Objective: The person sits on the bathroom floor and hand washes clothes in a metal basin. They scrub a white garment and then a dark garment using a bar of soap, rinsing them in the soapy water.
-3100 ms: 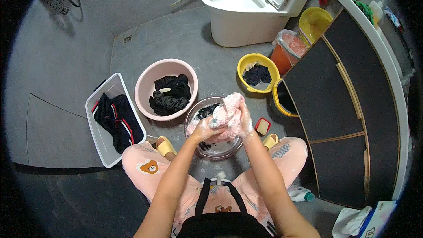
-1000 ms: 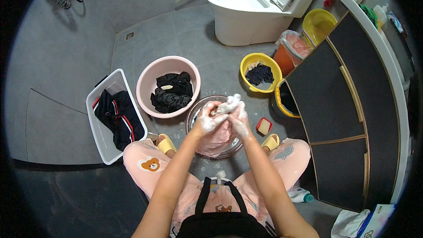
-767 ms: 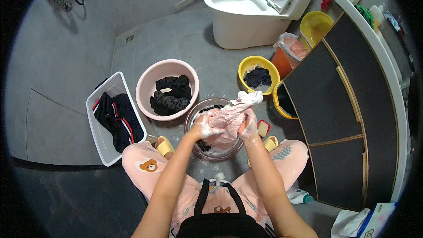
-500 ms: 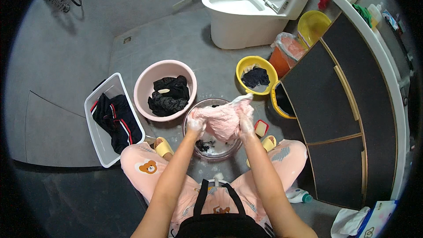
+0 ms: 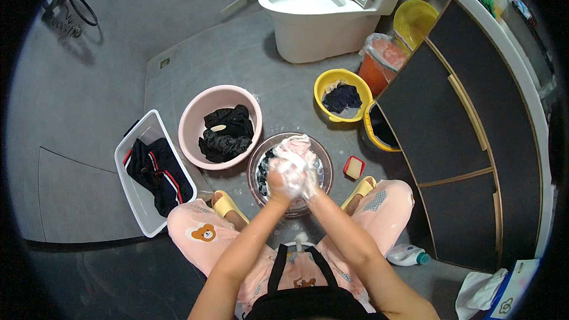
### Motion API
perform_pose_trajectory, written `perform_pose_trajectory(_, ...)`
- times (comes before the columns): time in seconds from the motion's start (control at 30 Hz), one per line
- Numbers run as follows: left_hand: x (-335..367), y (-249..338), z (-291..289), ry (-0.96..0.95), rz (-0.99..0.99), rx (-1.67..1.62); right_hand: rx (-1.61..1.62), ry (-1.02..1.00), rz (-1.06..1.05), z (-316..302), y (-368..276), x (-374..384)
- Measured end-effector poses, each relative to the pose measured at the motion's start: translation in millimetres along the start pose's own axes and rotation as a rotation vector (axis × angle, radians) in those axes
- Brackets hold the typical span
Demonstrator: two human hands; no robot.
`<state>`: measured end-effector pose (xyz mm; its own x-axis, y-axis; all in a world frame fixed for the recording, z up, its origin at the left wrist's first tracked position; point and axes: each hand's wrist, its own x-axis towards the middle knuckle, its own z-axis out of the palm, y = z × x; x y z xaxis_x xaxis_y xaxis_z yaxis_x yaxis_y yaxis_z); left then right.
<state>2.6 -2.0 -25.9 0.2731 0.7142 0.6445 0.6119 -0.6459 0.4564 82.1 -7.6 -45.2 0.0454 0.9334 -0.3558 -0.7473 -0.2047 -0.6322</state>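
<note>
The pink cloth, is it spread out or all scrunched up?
Scrunched up: the pink cloth is bunched in folds at the soapy left hand and right hand, not laid flat.

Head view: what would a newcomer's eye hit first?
The two foamy hands, close together on a pink cloth over the round basin near the centre. Next, the white toilet, lid up, at the top. Up and left of the basin, black clothes stand out in a pale pink tub.
</note>
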Motion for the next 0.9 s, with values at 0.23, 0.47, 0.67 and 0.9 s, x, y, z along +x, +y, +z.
perform_pose_trajectory(0.23, 17, 4, 6, -0.021, -0.001, 0.172, 0.310, -0.051, 0.059, -44, 18, 20)
perform_pose_trajectory(0.47, -19, -11, 18, -0.032, -0.069, -0.211, 0.151, -0.019, 0.098, -33, 16, 23)
perform_pose_trajectory(0.67, -19, -38, 24, -0.068, -0.815, -1.115, -0.014, -0.152, 0.002, 43, -53, -22)
perform_pose_trajectory(0.9, -20, -56, -4, -0.472, -1.025, -1.806, 0.073, -0.175, 0.235, 36, -63, -18)
